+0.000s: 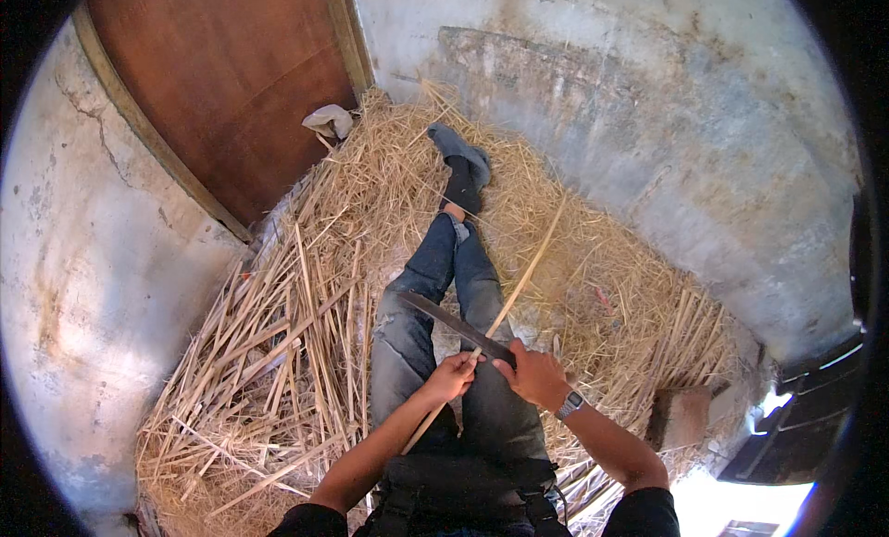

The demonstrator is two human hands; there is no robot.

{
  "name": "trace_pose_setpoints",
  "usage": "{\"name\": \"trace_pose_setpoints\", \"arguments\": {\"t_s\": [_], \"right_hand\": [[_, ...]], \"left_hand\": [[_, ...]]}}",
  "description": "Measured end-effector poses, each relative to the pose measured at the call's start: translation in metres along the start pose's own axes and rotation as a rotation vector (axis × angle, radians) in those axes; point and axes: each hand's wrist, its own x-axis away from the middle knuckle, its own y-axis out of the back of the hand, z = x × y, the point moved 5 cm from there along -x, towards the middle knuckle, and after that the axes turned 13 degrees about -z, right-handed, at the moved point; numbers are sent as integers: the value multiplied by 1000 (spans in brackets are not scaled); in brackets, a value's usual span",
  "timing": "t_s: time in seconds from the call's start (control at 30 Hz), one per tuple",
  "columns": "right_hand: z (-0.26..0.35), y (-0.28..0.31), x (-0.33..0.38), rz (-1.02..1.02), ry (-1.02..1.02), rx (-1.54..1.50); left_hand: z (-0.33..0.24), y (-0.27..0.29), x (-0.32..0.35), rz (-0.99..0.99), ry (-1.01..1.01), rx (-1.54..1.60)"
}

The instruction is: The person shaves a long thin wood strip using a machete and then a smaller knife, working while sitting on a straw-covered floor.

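While we sit with our denim-clad legs stretched toward twelve o'clock, crossed near the ankles, both our hands work above the thighs. Our left hand, at six o'clock from the middle of the view, pinches a long pale strip between thumb and fingers. From that pinch the strip slants out toward one o'clock, and its other end runs back under our forearm toward seven. Our right hand, at five o'clock, is clenched on the near end of a dark blade, which points toward ten and crosses the strip just beside our left fingertips; we cannot tell whether its edge bites in. A watch circles our right wrist.

Around us spreads straw, with a heap of loose strips at eight o'clock and a reddish block at four. Toward eleven, a pale cloth lies near a brown door.
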Motion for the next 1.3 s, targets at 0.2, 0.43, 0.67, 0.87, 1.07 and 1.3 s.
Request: {"name": "trace_pose_setpoints", "arguments": {"t_s": [0.2,0.43,0.67,0.87,1.07,1.3], "right_hand": [[-3,-2,-6,62,-51,91],[-21,-6,-27,89,-62,129],[-63,-9,-42,-71,-80,144],[-41,9,-38,-181,59,40],[27,49,-33,-273,209,-117],[83,52,-29,-317,375,-190]], "left_hand": [[-15,1,21,-35,-113,-131],[-10,28,80,-17,-173,-452],[15,100,211,-79,-172,-518],[5,103,198,-115,-75,-588],[9,104,178,-80,-218,-669],[-21,52,155,-58,-278,-748]]}}
